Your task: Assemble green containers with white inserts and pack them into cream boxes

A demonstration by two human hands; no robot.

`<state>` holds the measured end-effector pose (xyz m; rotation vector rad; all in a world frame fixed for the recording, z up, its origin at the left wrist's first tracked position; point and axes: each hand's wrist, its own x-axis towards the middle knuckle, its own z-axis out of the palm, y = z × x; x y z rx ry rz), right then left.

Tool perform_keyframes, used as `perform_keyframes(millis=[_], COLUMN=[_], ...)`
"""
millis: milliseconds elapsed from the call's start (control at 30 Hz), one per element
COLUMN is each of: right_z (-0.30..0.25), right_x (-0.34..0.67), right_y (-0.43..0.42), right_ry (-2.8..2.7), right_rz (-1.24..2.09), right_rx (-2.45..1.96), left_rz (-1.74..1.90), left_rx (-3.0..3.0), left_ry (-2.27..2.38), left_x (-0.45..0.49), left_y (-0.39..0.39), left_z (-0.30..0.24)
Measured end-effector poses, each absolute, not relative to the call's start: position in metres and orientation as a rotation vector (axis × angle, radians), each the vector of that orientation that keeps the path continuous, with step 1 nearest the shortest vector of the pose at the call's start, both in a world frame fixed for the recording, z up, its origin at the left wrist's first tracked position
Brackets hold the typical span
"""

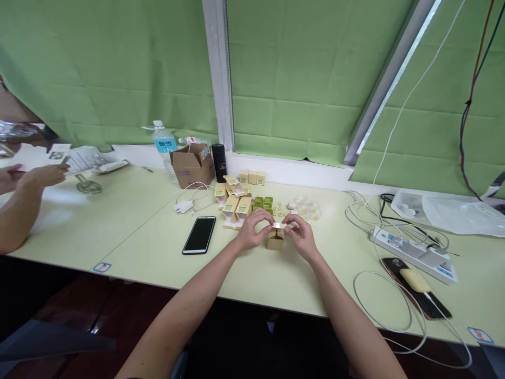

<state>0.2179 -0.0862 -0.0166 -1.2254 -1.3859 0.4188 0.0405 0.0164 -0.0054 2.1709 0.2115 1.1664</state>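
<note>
A small tan cardboard box (275,243) stands upright on the table in front of me, its top flap raised. My left hand (252,230) pinches the flap's left side between thumb and fingers. On the opposite side, my right hand (302,236) holds the flap in a similar pinch. Just behind the hands are several green square cups (263,202) and small yellow pieces (280,209). Open tan cartons (236,208) lie clustered to their left. Round transparent pieces (307,207) with whitish-yellow centres lie to the right.
A phone (199,235) lies left of my hands. Behind are a brown carton (192,166), black flask (219,163), water bottle (164,145) and closed boxes (252,178). Cables surround a power strip (414,256) and another phone (394,268) at right. A co-worker's hands (41,176) hold paper.
</note>
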Motion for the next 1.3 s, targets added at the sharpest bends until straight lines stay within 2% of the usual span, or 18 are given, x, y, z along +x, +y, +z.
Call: perform_keyframes(millis=[733,1300], right_z=[-0.0198,-0.0213], right_x=[0.2158,0.2212], right_y=[-0.0854,-0.0922], right_ry=[-1.441,-1.633], right_rz=[0.385,0.194], right_rx=[-1.321,-1.393], left_rz=[0.907,0.933], left_rx=[2.41,2.457], left_ry=[0.232,0.214], left_x=[0.0349,0.0352], left_y=[0.0245,0.0264], left_z=[-0.0085,-0.0143])
